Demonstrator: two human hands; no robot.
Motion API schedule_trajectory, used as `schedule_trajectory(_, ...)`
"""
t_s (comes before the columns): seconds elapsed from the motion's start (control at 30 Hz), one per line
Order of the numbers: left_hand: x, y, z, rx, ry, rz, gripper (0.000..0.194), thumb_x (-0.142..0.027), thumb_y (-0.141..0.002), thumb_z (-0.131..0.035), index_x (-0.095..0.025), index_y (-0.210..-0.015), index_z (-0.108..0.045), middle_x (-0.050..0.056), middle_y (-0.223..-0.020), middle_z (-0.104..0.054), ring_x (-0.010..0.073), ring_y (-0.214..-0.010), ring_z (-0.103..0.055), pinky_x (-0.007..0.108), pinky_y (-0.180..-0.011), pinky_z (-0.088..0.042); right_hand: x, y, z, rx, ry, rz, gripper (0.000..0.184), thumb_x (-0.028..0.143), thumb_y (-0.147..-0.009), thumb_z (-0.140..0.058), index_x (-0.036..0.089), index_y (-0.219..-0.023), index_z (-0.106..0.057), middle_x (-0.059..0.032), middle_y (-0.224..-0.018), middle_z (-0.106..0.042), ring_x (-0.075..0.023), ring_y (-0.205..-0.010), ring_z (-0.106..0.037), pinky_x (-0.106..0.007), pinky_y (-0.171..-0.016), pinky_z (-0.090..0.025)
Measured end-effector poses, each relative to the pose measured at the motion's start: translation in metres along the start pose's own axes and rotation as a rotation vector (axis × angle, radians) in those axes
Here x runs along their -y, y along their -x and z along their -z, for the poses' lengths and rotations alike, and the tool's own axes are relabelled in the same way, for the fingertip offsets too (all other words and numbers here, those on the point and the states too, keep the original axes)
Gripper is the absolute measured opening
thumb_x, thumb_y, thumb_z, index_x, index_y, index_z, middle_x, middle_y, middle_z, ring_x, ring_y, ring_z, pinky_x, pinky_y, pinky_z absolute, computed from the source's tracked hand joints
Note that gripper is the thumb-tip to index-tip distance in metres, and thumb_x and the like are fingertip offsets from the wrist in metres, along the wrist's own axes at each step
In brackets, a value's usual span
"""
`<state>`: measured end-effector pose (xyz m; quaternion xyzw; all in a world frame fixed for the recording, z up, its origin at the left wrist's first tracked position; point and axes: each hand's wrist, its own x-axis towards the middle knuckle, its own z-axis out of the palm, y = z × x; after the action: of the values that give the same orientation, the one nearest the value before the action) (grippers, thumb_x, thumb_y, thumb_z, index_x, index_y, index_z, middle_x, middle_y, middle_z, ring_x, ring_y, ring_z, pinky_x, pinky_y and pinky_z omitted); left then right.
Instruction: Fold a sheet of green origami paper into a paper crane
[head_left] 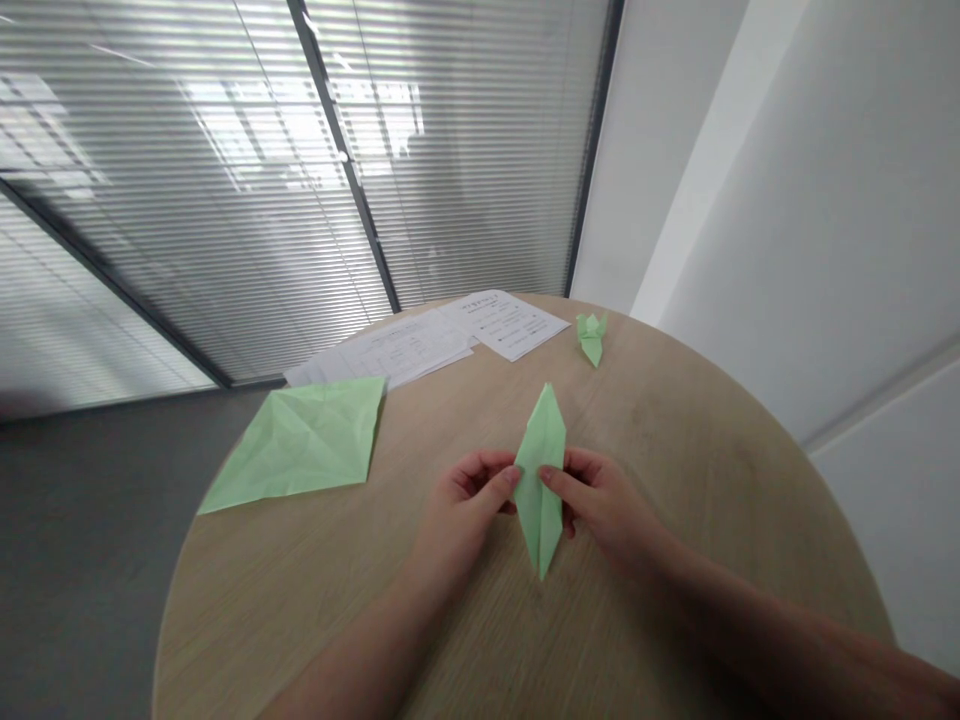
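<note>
A piece of light green paper (541, 440), folded into a long diamond, is held up between my two hands over the table. My left hand (474, 495) pinches its left edge, thumb in front and fingers curled behind. On the opposite edge my right hand (596, 492) grips it too, its thumb pressed flat on the front face. A crease runs down the middle to the lower tip, where two points lie side by side. The fingers behind the paper are partly hidden.
The round wooden table (675, 450) carries a creased green sheet (319, 440) at the left. Several printed white pages (420, 345) overlap at the back. A small folded green paper figure (592, 338) lies back right. Glass with blinds (480, 150) stands behind.
</note>
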<state>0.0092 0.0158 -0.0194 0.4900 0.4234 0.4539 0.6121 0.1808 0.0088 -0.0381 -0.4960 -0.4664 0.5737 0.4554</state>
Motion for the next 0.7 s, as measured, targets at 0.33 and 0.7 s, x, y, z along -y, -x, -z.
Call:
schedule_trajectory(0.33,0.003,0.0,0.004,-0.111,-0.414,-0.139,0.022,-0.036,-0.079,-0.068,-0.017,-0.077,-0.057,-0.003,-0.066,-0.053,0.0117,-0.059,-0.048,0.024,-0.055,-0.04,0.004,0.008,-0.004,0.051,0.05,0.082,0.038,0.05,-0.078,-0.07,0.013,-0.081,-0.062,0.0017,-0.06,-0.056,-0.007,-0.043,-0.049,-0.018,-0.04,-0.04)
schedule_trajectory(0.7,-0.004,0.01,-0.002,0.02,-0.281,-0.173,0.032,-0.046,-0.089,-0.058,-0.016,-0.077,-0.061,0.0,-0.065,-0.057,0.0134,-0.061,-0.054,0.025,-0.057,-0.044,0.003,0.005,-0.004,0.037,0.044,0.054,0.039,0.052,-0.079,-0.069,0.014,-0.079,-0.061,-0.0003,-0.061,-0.059,-0.01,-0.045,-0.054,-0.02,-0.041,-0.044)
